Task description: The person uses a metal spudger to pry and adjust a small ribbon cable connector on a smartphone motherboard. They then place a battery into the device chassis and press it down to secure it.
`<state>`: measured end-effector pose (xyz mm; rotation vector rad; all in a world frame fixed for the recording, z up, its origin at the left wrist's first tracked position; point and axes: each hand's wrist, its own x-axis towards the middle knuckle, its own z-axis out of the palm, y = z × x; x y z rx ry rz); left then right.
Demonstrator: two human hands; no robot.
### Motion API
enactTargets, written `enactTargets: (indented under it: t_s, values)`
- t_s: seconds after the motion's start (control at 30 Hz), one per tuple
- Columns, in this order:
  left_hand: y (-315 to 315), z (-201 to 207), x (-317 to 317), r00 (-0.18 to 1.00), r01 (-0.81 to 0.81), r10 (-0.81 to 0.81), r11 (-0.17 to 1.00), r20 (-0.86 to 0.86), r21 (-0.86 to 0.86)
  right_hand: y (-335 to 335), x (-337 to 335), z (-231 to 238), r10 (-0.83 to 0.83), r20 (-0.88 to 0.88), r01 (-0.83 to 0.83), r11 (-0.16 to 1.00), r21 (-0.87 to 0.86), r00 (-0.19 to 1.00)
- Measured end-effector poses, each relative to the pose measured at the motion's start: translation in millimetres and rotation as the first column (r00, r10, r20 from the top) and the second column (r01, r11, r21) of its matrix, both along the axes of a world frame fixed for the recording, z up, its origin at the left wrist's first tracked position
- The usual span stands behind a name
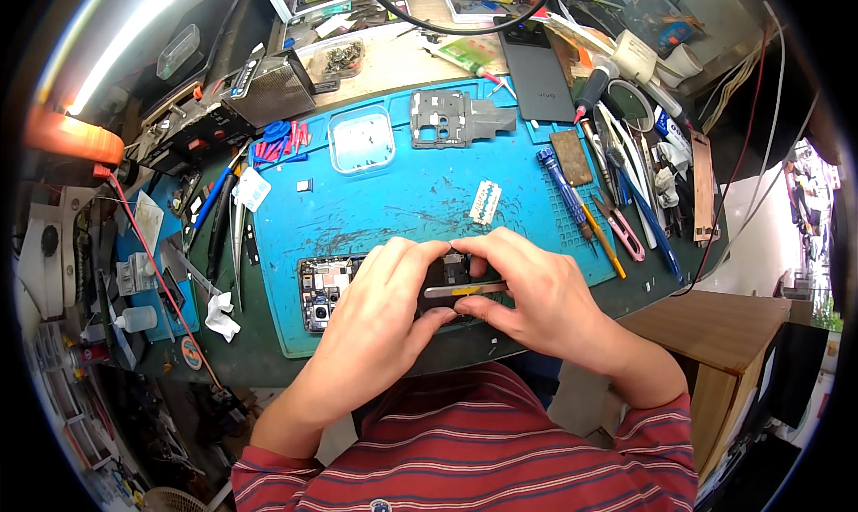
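Note:
An opened smartphone (320, 282), its circuit board and camera modules bare, lies at the near edge of the blue mat. My left hand (375, 293) is closed over its middle, fingers along the far edge and thumb toward the near edge. Opposite it, my right hand (536, 284) grips the dark end of the phone between forefinger and thumb. A slim silver tool with a yellow mark (465, 290), perhaps tweezers, lies across that dark part and runs under my right fingers. My hands hide much of the phone.
Beyond lie a clear plastic tub (361, 141), a dark phone inner cover (440, 119) and a white patterned strip (484, 203). A dark phone back (538, 74) rests at the far right. Screwdrivers (563, 186), pink-handled pliers (624, 230) and left-side tweezers (238, 248) flank the mat.

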<state>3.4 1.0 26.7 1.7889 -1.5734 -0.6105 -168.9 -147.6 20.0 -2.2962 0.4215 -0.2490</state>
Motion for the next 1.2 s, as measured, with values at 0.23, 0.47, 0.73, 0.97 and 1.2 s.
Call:
enactTargets:
  t_s: [0.23, 0.47, 0.73, 0.97, 1.2]
  values:
    - [2, 0, -4, 0.998, -0.034, 0.036, 0.999, -0.051, 0.031, 0, 1, -2, 0.013, -0.007, -0.013, 0.999, -0.035, 1.000]
    - [1, -3, -3, 0.995, -0.098, 0.097, 0.995, -0.030, -0.006, -6, 8, -6, 0.019, 0.040, -0.018, 0.999, -0.043, 0.999]
    - [7, -1, -13, 0.972, -0.233, 0.233, 0.972, 0.019, -0.031, -11, 12, -4, 0.013, -0.017, -0.013, 1.000, 0.028, 1.000]
    - [49, -39, -50, 0.812, -0.060, 0.167, 0.977, 0.559, -0.205, -12, 12, -6, 0.023, -0.009, -0.023, 0.998, 0.054, 1.000]
    - [49, -44, -50, 0.757, -0.030, 0.176, 0.972, 0.630, -0.235, -22, 17, -7, -0.011, -0.030, 0.018, 0.972, 0.234, 0.999]
